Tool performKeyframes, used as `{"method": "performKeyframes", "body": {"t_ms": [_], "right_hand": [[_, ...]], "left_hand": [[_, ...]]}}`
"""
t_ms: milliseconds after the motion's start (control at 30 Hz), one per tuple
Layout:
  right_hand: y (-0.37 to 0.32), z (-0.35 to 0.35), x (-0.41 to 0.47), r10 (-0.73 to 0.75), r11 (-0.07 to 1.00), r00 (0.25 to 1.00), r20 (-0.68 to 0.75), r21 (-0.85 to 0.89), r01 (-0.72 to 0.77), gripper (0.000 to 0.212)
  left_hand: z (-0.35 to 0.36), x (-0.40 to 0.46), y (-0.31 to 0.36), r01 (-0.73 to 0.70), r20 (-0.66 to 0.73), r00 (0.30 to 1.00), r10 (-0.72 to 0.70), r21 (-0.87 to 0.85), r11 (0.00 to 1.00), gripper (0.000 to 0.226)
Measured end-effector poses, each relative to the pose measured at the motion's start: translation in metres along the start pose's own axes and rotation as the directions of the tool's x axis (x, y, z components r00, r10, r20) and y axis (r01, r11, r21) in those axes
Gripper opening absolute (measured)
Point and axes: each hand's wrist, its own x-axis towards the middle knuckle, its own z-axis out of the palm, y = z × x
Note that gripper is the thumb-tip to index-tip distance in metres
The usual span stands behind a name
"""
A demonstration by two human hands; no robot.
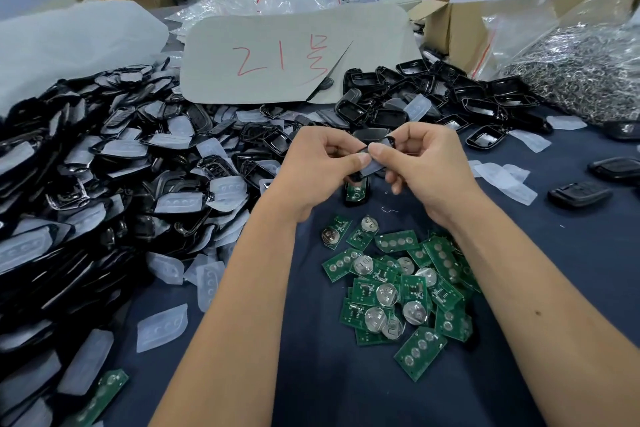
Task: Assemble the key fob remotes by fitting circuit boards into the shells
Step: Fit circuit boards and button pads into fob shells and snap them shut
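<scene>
Two bare hands meet above a dark blue table [346, 392]. The left hand [311, 166] and right hand [426, 166] each pinch one black shell [375, 156] between thumb and curled fingers, thumbs pressing a translucent pad on it. Green circuit boards [398, 288] lie heaped just below the wrists; another shell holding a board [356, 191] rests under the hands. Piled black shells [104, 184] spread left.

Grey card [277, 59] w/ red marks, bag of metal rings [581, 76] far right
</scene>
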Motion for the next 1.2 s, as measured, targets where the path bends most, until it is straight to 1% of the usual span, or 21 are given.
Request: {"method": "performKeyframes", "body": {"t_ms": [67,200,233,300,367,400,433,500,533,600,667,700,767,800,833,900,967,1033,1133,1200], "right_hand": [[0.002,-0.001,0.002,-0.011,0.998,1.0,-0.008,-0.068,0.011,0.02],[0.003,-0.002,0.001,-0.013,0.987,0.999,-0.03,-0.162,0.008,0.023],[0.003,-0.001,-0.001,-0.05,0.978,0.998,-0.046,-0.206,0.04,0.024],[0.001,-0.002,-0.003,-0.211,0.918,0.975,-0.063,-0.356,0.176,0.026],[-0.003,-0.001,-0.002,-0.382,0.818,0.923,0.036,-0.452,0.356,0.018],[-0.004,-0.001,-0.002,-0.425,0.781,0.9,0.102,-0.461,0.421,0.011],[-0.004,0.0,-0.002,-0.44,0.758,0.885,0.153,-0.464,0.457,0.009],[-0.002,0.002,-0.002,-0.427,0.745,0.877,0.22,-0.464,0.479,0.016],[-0.001,0.002,-0.002,-0.42,0.738,0.875,0.242,-0.47,0.485,0.019],[-0.001,0.004,-0.002,-0.452,0.692,0.853,0.26,-0.501,0.519,0.018],[-0.001,0.006,-0.001,-0.51,0.66,0.829,0.231,-0.513,0.549,0.012],[-0.001,0.007,-0.001,-0.519,0.686,0.834,0.186,-0.492,0.536,0.01],[-0.001,0.008,-0.001,-0.45,0.824,0.892,0.04,-0.368,0.431,0.01],[-0.002,0.007,-0.002,-0.389,0.889,0.921,-0.034,-0.277,0.365,0.014],[-0.002,0.007,-0.001,-0.328,0.934,0.94,-0.09,-0.18,0.308,0.017],[-0.004,0.006,0.0,-0.213,0.977,0.967,-0.138,-0.01,0.213,0.018],[-0.007,0.007,-0.001,-0.101,0.985,0.989,-0.107,0.131,0.115,0.012],[-0.011,0.006,-0.002,-0.001,0.969,1.0,-0.031,0.247,0.008,0.006],[-0.015,0.001,-0.003,0.114,0.91,0.989,0.097,0.389,-0.143,0.01],[-0.016,0.0,-0.003,0.156,0.875,0.98,0.123,0.442,-0.195,0.01]], "left_hand": [[0.001,-0.002,0.001,0.008,0.013,1.0,-0.008,-0.001,1.0,0.003],[0.0,-0.004,0.001,0.03,0.032,0.999,-0.029,-0.026,0.999,0.009],[-0.002,-0.004,0.001,0.046,0.027,0.999,-0.045,-0.036,0.998,0.01],[-0.004,-0.003,0.001,0.108,0.013,0.994,-0.108,-0.055,0.993,0.007],[-0.006,-0.003,0.001,0.202,0.01,0.979,-0.202,-0.127,0.971,0.004],[-0.006,-0.002,0.002,0.248,0.011,0.968,-0.251,-0.195,0.949,0.005],[-0.008,-0.001,0.003,0.289,0.012,0.955,-0.298,-0.274,0.917,0.007],[-0.013,0.0,0.004,0.352,0.019,0.925,-0.38,-0.42,0.836,0.009],[-0.016,0.0,0.004,0.377,0.032,0.912,-0.409,-0.461,0.804,0.01],[-0.019,-0.001,0.005,0.407,0.066,0.901,-0.428,-0.469,0.784,0.012],[-0.019,-0.001,0.004,0.398,0.093,0.91,-0.405,-0.477,0.784,0.017],[-0.017,0.0,0.003,0.383,0.098,0.917,-0.388,-0.492,0.782,0.025],[-0.013,0.002,0.002,0.324,0.082,0.94,-0.33,-0.506,0.799,0.037],[-0.01,0.003,0.002,0.28,0.065,0.956,-0.286,-0.499,0.82,0.034],[-0.006,0.003,0.001,0.231,0.048,0.97,-0.238,-0.483,0.845,0.026],[0.003,0.002,0.0,0.147,0.017,0.987,-0.157,-0.461,0.875,0.01],[0.009,0.0,0.0,0.101,-0.018,0.992,-0.126,-0.491,0.865,0.01],[0.011,0.0,0.0,0.09,-0.03,0.992,-0.124,-0.524,0.847,0.011],[0.007,-0.001,0.001,0.096,-0.009,0.993,-0.115,-0.496,0.863,0.009],[0.006,0.0,0.0,0.088,-0.008,0.994,-0.105,-0.477,0.874,0.011]]}}
